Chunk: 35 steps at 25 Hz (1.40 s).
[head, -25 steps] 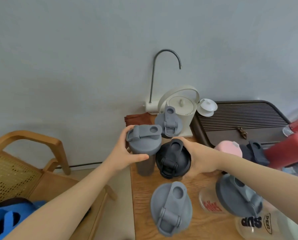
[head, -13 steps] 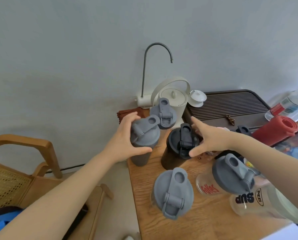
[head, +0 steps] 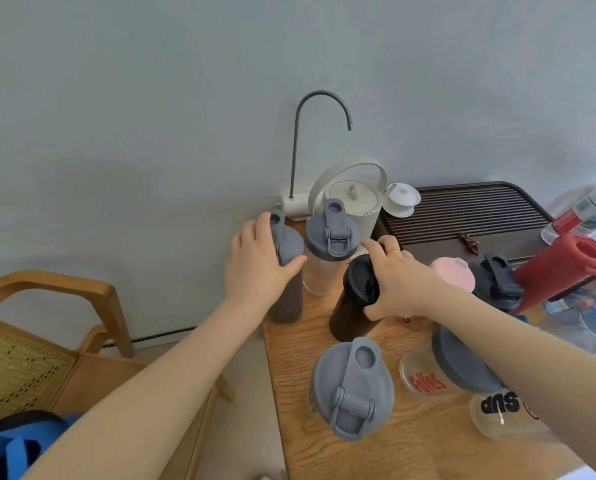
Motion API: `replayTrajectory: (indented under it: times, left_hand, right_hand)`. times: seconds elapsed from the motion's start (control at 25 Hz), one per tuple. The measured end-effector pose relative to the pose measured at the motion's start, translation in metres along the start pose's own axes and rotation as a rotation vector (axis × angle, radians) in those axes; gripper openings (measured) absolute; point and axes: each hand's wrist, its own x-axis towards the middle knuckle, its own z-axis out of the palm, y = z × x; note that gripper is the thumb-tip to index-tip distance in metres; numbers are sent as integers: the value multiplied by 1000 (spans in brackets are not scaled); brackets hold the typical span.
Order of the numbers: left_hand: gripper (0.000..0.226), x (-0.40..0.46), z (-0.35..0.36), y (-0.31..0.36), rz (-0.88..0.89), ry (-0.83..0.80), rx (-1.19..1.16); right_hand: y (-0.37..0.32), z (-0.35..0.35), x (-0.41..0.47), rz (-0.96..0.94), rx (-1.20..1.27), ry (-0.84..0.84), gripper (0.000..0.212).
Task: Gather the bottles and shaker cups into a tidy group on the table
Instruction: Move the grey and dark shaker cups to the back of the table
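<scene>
wooden table [head: 410, 441] set against a plain grey wall, a rattan armchair [head: 30, 341] off its left edge.

nearest: a clear shaker cup with grey flip lid [head: 352, 386] stands upright at the front; just right of it a clear cup printed in red [head: 424, 381] and a clear cup printed in black [head: 500, 410], partly hidden by the right forearm.

mid-table: right hand [head: 398, 282] is wrapped over the lid and upper side of the black shaker bottle [head: 353, 303], which leans slightly. left hand [head: 258, 271] is closed around the upper part of the dark shaker with grey lid [head: 286, 271], at the table's left edge. between them stands a clear shaker with grey lid [head: 327, 251], untouched.

far: a pink-lidded cup [head: 455, 271] and a dark-lidded bottle [head: 497, 282], then a white kettle [head: 355, 199] and a slatted tea tray [head: 462, 213].

judgement: plastic, stiff; the clear cups look empty, so probably light and prone to tip. lids are smooth; flip caps may pop. hold each by the body just under the lid, not by the cap. the left-hand shaker sits close to the edge; slide it inward with care.
</scene>
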Motion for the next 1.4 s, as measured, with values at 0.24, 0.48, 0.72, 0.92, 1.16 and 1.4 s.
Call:
replayTrajectory:
  times: [0.24, 0.48, 0.72, 0.92, 1.16, 1.4]
  left_hand:
    - [93, 7, 2, 3, 34, -52, 164]
    - [59, 3, 8, -8, 108, -82, -104]
    - [57, 13, 18, -4, -116, 29, -267]
    - [76, 14, 22, -3, -147, 32, -327]
    - [117, 27, -9, -17, 8, -361, -130]
    - [100, 35, -4, -23, 230, -369, 86]
  right_hand:
    - [9, -10, 23, 72, -83, 29, 108]
    - [37, -19, 48, 61, -34, 51, 111]
    - [44, -21, 69, 57, -1, 124, 106]
    - [17, -11, 58, -28, -3, 266, 113]
    - [-28, -10, 64, -157, 112, 241, 96]
    - [-32, 0, 76, -67, -98, 311, 65]
